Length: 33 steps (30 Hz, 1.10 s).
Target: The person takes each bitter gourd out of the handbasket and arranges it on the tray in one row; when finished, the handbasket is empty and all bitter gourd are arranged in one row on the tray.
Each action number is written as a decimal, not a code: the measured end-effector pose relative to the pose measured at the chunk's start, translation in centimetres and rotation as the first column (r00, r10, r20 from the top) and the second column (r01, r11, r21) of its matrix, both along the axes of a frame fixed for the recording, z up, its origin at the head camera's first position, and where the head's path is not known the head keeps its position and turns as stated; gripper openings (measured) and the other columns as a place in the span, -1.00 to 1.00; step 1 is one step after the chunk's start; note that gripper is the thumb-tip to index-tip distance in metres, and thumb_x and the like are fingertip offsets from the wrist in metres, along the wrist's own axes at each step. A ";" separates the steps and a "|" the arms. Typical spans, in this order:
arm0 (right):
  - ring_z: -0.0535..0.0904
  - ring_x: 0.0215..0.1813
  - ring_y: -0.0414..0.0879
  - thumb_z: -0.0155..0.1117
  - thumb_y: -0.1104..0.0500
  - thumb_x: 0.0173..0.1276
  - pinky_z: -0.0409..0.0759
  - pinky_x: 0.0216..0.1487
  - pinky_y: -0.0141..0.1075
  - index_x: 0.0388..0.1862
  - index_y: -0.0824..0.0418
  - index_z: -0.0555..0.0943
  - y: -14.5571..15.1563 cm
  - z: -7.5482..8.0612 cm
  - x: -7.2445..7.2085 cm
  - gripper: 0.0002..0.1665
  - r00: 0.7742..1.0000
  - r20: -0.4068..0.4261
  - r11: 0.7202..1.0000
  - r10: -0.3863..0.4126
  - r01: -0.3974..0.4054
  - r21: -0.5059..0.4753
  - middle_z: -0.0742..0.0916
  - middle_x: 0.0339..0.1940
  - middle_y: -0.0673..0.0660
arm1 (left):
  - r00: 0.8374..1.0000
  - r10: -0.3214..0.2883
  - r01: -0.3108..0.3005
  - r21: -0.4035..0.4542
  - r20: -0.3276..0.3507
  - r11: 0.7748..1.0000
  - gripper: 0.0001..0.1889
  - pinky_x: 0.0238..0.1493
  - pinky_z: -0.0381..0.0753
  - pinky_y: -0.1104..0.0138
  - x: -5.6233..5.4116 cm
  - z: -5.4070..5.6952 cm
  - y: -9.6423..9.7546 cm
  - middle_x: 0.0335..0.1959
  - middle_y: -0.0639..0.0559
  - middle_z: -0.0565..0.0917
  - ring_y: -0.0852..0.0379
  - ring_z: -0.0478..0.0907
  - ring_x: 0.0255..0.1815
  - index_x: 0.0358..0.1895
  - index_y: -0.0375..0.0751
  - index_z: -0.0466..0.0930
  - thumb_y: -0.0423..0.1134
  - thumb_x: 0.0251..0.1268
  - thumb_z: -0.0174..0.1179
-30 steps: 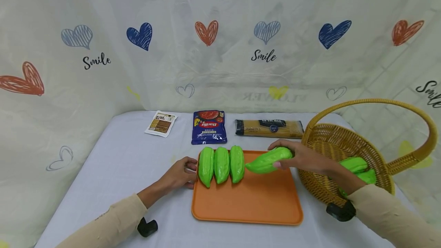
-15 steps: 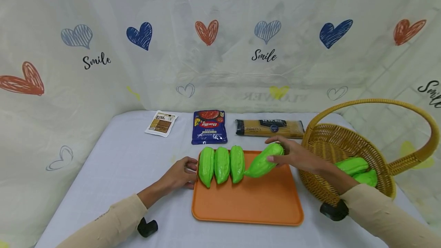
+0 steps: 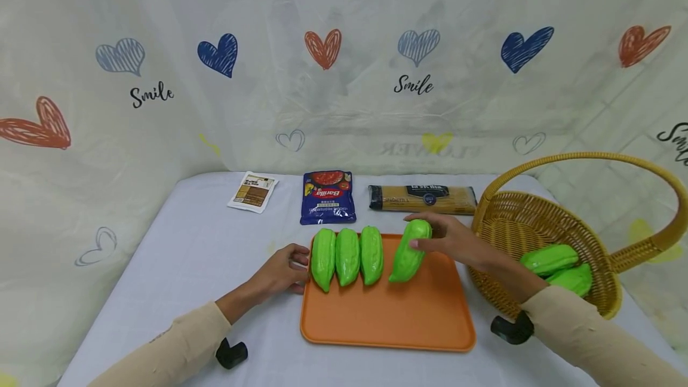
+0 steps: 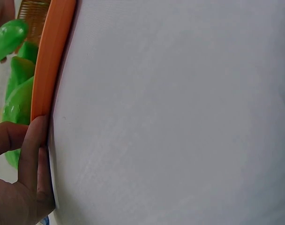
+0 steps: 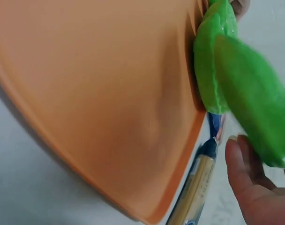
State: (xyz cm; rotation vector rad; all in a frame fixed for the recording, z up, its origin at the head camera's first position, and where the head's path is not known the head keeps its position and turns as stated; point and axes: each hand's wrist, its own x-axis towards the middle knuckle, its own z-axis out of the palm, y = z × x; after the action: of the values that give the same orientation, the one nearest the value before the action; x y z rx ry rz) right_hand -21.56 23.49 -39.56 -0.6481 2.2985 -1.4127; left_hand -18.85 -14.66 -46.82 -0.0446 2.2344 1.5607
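Observation:
My right hand (image 3: 451,237) holds a bright green, ridged bitter melon (image 3: 411,252) above the orange tray (image 3: 387,321), thumb on the near side and fingers behind. Its pointed end is directed down toward me. Three similar bitter melons (image 3: 347,257) lie side by side along the tray's left part, tips toward me. My left hand (image 3: 282,269) grips the tray's left rim; the left wrist view shows its fingers (image 4: 32,150) at the orange edge. In the right wrist view, the held bitter melon (image 5: 257,101) overlaps the row behind it.
A wicker basket (image 3: 516,220) with a tall handle stands to the right, with more green bitter melons (image 3: 570,279) inside. Behind the tray lie a white-and-brown sachet (image 3: 254,192), a blue Barilla pouch (image 3: 328,197) and a spaghetti pack (image 3: 421,199). A heart-printed curtain (image 3: 344,106) hangs behind the table.
My right hand has moved slightly left with the bitter melon and turned it from nearly sideways to nearly lengthwise, tip toward me. The left hand has stayed at the tray's rim.

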 end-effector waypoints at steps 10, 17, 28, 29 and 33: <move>0.57 0.22 0.21 0.29 0.02 0.44 0.72 0.05 -0.01 0.38 0.16 0.28 -0.8 -0.3 -0.2 -0.35 0.994 0.094 0.998 -0.055 0.052 0.031 0.54 0.25 0.36 | 1.000 -0.021 0.021 0.010 -0.002 1.000 -0.38 -0.30 0.81 0.20 0.0 0.0 -0.1 0.04 -0.20 0.51 0.00 0.60 -0.06 0.29 -0.36 0.38 -0.47 0.07 0.26; 0.58 0.23 0.23 0.31 0.02 0.42 0.72 0.04 0.00 0.40 0.14 0.40 -0.9 -0.9 -0.5 -0.37 0.996 0.061 0.997 -0.067 0.064 0.053 0.45 0.37 0.36 | 1.000 -0.015 0.015 0.005 0.003 1.000 -0.38 -0.30 0.81 0.20 0.0 0.1 -0.1 0.04 -0.17 0.52 0.02 0.61 -0.09 0.29 -0.33 0.39 -0.47 0.07 0.27; 0.60 0.16 0.13 0.30 0.00 0.43 0.73 0.08 0.00 0.46 0.21 0.31 -1.3 -1.2 -0.8 -0.27 0.989 0.118 0.994 -0.088 0.080 0.069 0.56 0.24 0.37 | 1.000 -0.010 0.010 0.011 0.004 1.000 -0.38 -0.31 0.81 0.20 -0.1 0.0 -0.1 0.04 -0.18 0.51 0.01 0.61 -0.09 0.29 -0.34 0.39 -0.48 0.07 0.27; 0.61 0.16 0.13 0.30 0.00 0.43 0.73 0.08 0.00 0.45 0.22 0.32 -1.4 -1.2 -0.9 -0.28 0.989 0.122 0.994 -0.089 0.081 0.069 0.57 0.23 0.37 | 1.000 -0.010 0.010 0.012 0.004 1.000 -0.38 -0.31 0.81 0.20 -0.1 -0.1 -0.1 0.04 -0.18 0.51 0.01 0.61 -0.09 0.29 -0.34 0.38 -0.48 0.07 0.27; 0.61 0.16 0.11 0.29 0.01 0.44 0.73 0.09 -0.03 0.44 0.23 0.34 -1.6 -1.6 -1.1 -0.31 0.988 0.130 0.995 -0.086 0.078 0.066 0.59 0.23 0.34 | 1.000 -0.008 0.008 0.010 0.006 1.000 -0.39 -0.31 0.81 0.20 -0.1 0.1 -0.1 0.04 -0.18 0.51 0.02 0.61 -0.08 0.29 -0.34 0.38 -0.47 0.09 0.28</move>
State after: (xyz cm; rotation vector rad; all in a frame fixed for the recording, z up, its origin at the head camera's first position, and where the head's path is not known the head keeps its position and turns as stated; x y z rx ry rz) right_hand -22.67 21.87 -41.15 -0.4322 2.2764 -1.3720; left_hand -18.94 -14.76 -46.76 -0.0374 2.2187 1.5658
